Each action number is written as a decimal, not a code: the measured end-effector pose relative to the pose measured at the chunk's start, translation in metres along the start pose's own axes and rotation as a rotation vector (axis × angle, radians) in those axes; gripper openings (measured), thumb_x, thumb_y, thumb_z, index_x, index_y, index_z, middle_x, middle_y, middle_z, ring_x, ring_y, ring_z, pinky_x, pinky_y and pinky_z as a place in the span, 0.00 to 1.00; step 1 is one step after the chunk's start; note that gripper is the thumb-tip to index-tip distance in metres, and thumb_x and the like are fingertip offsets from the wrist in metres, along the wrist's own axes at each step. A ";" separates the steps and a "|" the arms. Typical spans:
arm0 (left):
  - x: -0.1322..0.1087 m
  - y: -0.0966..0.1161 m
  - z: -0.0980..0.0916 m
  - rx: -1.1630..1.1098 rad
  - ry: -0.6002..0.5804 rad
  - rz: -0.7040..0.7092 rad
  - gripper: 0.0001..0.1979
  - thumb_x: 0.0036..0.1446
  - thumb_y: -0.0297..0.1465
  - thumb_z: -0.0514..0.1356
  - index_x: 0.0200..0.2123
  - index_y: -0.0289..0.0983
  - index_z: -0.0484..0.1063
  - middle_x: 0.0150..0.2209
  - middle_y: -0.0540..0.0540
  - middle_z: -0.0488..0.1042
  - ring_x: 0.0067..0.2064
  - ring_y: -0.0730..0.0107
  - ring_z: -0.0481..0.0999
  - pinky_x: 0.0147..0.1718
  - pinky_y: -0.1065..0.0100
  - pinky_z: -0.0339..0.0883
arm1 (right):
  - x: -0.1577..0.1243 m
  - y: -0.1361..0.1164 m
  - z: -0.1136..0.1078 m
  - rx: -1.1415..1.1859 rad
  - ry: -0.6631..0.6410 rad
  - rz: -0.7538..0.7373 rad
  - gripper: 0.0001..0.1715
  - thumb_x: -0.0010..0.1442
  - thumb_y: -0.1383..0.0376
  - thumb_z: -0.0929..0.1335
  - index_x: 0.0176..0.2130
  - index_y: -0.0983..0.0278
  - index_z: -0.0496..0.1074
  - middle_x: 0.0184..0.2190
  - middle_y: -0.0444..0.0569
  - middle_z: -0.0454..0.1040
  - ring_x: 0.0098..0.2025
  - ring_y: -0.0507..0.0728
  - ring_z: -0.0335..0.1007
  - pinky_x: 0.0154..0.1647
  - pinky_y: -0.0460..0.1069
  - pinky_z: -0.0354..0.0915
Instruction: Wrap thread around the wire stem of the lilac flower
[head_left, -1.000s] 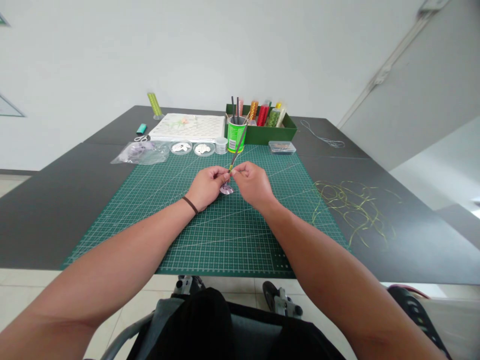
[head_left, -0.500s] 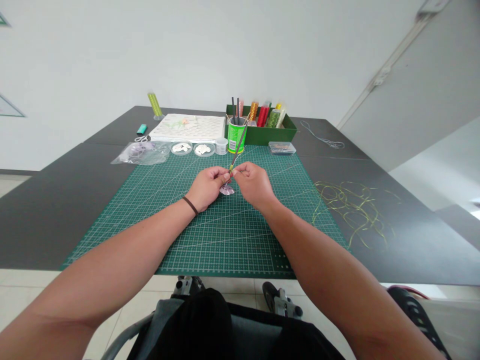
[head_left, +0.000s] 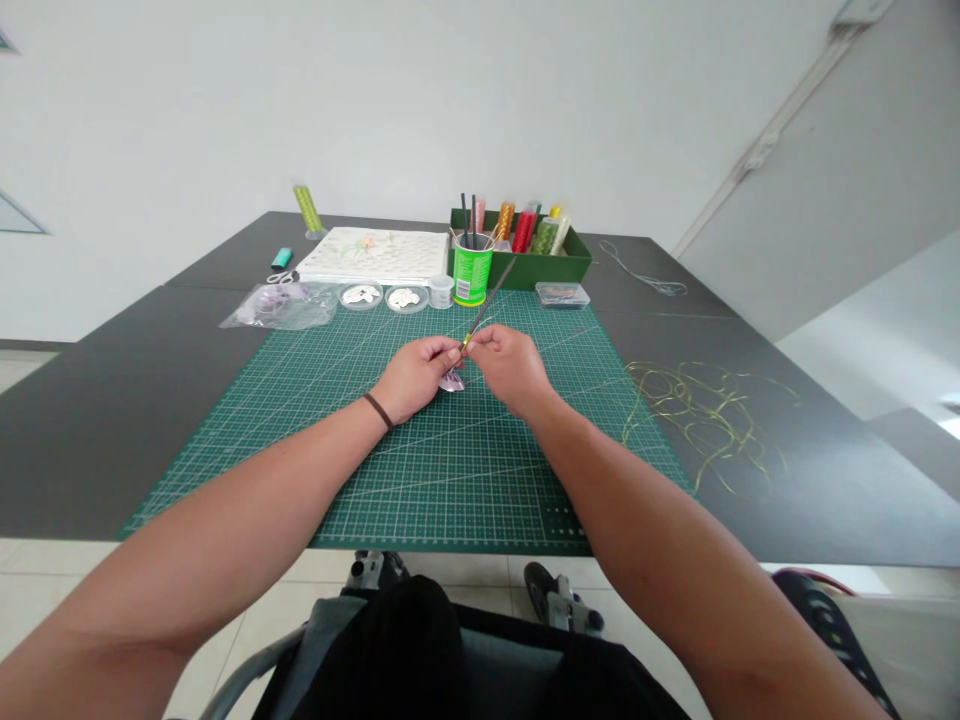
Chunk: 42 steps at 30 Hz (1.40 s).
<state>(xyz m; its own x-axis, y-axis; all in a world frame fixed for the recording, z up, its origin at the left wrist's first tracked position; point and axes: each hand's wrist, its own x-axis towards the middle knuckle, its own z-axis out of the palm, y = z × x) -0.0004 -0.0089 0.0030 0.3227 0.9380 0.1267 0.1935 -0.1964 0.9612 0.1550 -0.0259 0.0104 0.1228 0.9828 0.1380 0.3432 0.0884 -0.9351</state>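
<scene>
Over the green cutting mat (head_left: 450, 470), my left hand (head_left: 411, 380) is closed in a pinch on a thin dark stick (head_left: 495, 292), which slants up to the right. A small lilac, petal-like piece (head_left: 451, 381) shows just below the left fingertips, at the stick's lower end. Yellow-green material (head_left: 466, 340) is around the stick between the two hands. My right hand (head_left: 511, 368) is pinched shut right beside that spot; what its fingertips hold is too small to make out.
Behind the hands stand a green can (head_left: 472, 275) with dark sticks, round dishes (head_left: 406, 298) of white pieces, a white foam board (head_left: 375, 255) and a green box (head_left: 536, 268) of coloured rolls. A plastic bag (head_left: 281, 305) lies left; tangled yellow-green thread (head_left: 705, 420) lies right.
The dark stick has tipped further to the right, its upper end now to the right of the can. The lilac piece has turned slightly. Both hands stay in nearly the same place.
</scene>
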 end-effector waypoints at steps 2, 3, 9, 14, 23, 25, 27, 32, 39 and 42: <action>0.002 -0.002 0.000 -0.076 -0.017 -0.037 0.07 0.57 0.33 0.62 0.30 0.36 0.76 0.28 0.49 0.76 0.29 0.72 0.70 0.32 0.68 0.63 | 0.001 0.001 0.001 0.056 -0.024 0.014 0.06 0.56 0.62 0.69 0.30 0.62 0.71 0.19 0.39 0.67 0.19 0.49 0.55 0.21 0.46 0.51; 0.003 -0.003 0.000 -0.143 -0.030 -0.054 0.07 0.56 0.33 0.63 0.29 0.35 0.76 0.28 0.49 0.76 0.29 0.72 0.70 0.33 0.68 0.63 | 0.002 0.001 0.001 0.100 -0.041 0.030 0.05 0.56 0.63 0.70 0.30 0.62 0.71 0.19 0.39 0.68 0.19 0.48 0.55 0.20 0.46 0.50; 0.004 -0.003 -0.006 -0.531 -0.185 -0.224 0.13 0.46 0.36 0.73 0.29 0.34 0.77 0.28 0.47 0.76 0.30 0.71 0.73 0.35 0.67 0.66 | -0.003 -0.011 0.000 0.403 -0.152 0.125 0.03 0.54 0.67 0.70 0.33 0.62 0.74 0.17 0.37 0.66 0.18 0.48 0.58 0.19 0.44 0.53; 0.002 0.000 -0.009 -0.656 -0.238 -0.278 0.13 0.44 0.34 0.74 0.28 0.32 0.76 0.27 0.46 0.76 0.30 0.72 0.75 0.33 0.69 0.66 | -0.005 -0.015 -0.001 0.463 -0.202 0.129 0.03 0.53 0.69 0.71 0.30 0.63 0.72 0.17 0.37 0.66 0.18 0.47 0.59 0.18 0.43 0.54; 0.003 0.002 -0.011 -0.708 -0.204 -0.276 0.14 0.47 0.28 0.73 0.32 0.35 0.71 0.26 0.49 0.76 0.31 0.70 0.77 0.33 0.69 0.67 | -0.002 -0.006 0.002 0.436 -0.181 0.105 0.05 0.56 0.64 0.71 0.32 0.63 0.71 0.15 0.35 0.64 0.15 0.45 0.48 0.15 0.43 0.44; 0.002 0.003 -0.013 -0.761 -0.252 -0.291 0.14 0.47 0.28 0.73 0.29 0.35 0.70 0.26 0.49 0.76 0.31 0.71 0.78 0.35 0.69 0.69 | -0.003 -0.006 0.001 0.479 -0.224 0.099 0.09 0.55 0.61 0.73 0.33 0.63 0.71 0.16 0.35 0.65 0.14 0.44 0.47 0.14 0.43 0.43; 0.001 0.005 -0.015 -0.804 -0.309 -0.314 0.12 0.48 0.27 0.73 0.29 0.34 0.71 0.26 0.49 0.76 0.31 0.72 0.78 0.37 0.68 0.70 | -0.005 -0.006 0.000 0.541 -0.271 0.097 0.14 0.53 0.58 0.74 0.34 0.63 0.70 0.17 0.37 0.68 0.14 0.44 0.49 0.14 0.43 0.43; -0.002 0.008 -0.016 -0.872 -0.363 -0.372 0.08 0.50 0.24 0.70 0.27 0.34 0.72 0.25 0.50 0.75 0.30 0.73 0.77 0.42 0.66 0.72 | -0.008 -0.006 0.000 0.615 -0.301 0.093 0.20 0.49 0.55 0.77 0.33 0.62 0.68 0.18 0.38 0.70 0.15 0.44 0.53 0.14 0.42 0.45; -0.004 0.013 -0.017 -0.877 -0.365 -0.399 0.05 0.53 0.25 0.66 0.28 0.35 0.72 0.24 0.50 0.73 0.28 0.73 0.75 0.43 0.63 0.73 | -0.008 -0.006 0.001 0.636 -0.298 0.074 0.23 0.47 0.53 0.78 0.32 0.61 0.66 0.16 0.34 0.65 0.14 0.44 0.49 0.14 0.42 0.45; -0.006 0.016 -0.016 -0.891 -0.330 -0.400 0.05 0.54 0.26 0.65 0.28 0.35 0.71 0.23 0.50 0.71 0.28 0.72 0.75 0.44 0.60 0.73 | -0.009 -0.007 0.002 0.621 -0.284 0.058 0.23 0.49 0.53 0.78 0.31 0.61 0.66 0.17 0.36 0.67 0.15 0.44 0.52 0.14 0.42 0.47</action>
<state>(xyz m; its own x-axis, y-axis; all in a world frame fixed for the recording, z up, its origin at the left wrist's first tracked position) -0.0140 -0.0128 0.0219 0.6503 0.7364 -0.1867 -0.3710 0.5223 0.7678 0.1499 -0.0352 0.0147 -0.1530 0.9857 0.0708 -0.2645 0.0281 -0.9640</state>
